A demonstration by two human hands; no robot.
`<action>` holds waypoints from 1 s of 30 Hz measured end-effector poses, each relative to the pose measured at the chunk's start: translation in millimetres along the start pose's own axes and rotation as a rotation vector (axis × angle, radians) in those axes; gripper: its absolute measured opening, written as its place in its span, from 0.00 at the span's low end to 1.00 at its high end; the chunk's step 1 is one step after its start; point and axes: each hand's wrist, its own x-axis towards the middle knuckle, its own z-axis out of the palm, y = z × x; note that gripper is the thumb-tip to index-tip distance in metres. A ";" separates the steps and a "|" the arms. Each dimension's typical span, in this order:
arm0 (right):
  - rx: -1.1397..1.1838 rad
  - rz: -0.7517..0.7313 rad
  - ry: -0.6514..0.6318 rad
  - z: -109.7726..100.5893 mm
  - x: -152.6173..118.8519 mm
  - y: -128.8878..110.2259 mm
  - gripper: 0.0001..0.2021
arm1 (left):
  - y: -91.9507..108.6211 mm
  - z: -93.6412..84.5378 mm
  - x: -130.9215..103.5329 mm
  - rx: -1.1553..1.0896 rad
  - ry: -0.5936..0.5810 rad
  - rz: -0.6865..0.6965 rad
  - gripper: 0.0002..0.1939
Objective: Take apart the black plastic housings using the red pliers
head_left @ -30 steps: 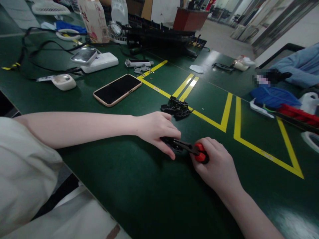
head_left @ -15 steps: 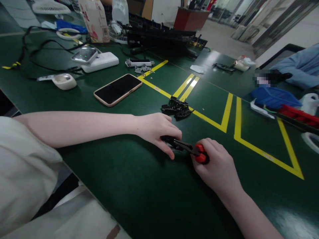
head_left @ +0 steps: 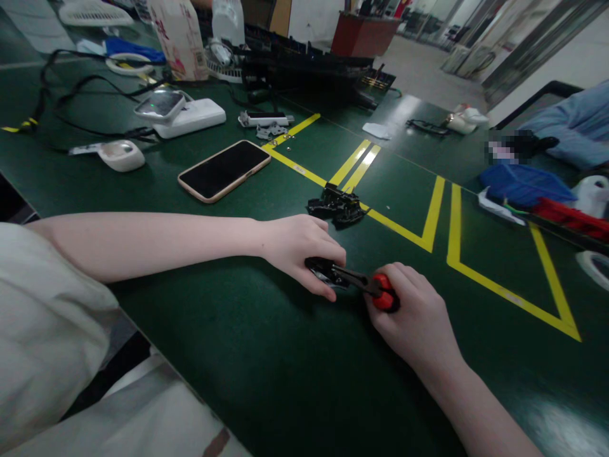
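My right hand [head_left: 413, 311] is closed around the red handles of a pair of pliers [head_left: 384, 293]. The pliers point left, and their dark jaws meet a small black part [head_left: 321, 268]. My left hand [head_left: 304, 251] grips that part against the table, fingers over its far side and thumb along the near side. My palm and fingers hide much of the part. Just beyond my left hand lies a small pile of black plastic pieces [head_left: 337, 205], touching the yellow tape line.
A phone [head_left: 224, 171] lies beyond my left forearm on the green table [head_left: 266, 355]. Metal bits [head_left: 272, 131] and a white device [head_left: 190, 119] are further back. At right are a blue tray [head_left: 526, 185], a tape roll [head_left: 594, 270] and another person's sleeve [head_left: 566, 124].
My left thumb has shifted slightly up and closer to the black part. The pliers and my right hand stay almost in place.
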 end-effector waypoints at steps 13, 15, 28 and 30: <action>0.001 -0.034 0.017 0.0 1.3 -0.7 0.03 | 2.7 -5.5 1.2 -0.025 -0.007 0.013 0.17; 0.001 -0.030 0.013 0.0 1.6 -1.1 0.03 | 1.8 -6.8 0.9 -0.048 0.007 0.003 0.19; -0.025 0.002 -0.041 -0.3 0.9 0.3 0.03 | -2.4 -7.9 0.0 -0.105 -0.061 -0.034 0.23; -0.026 0.008 -0.036 -0.2 1.1 0.3 0.04 | -2.4 -7.6 -0.1 -0.128 -0.057 -0.048 0.24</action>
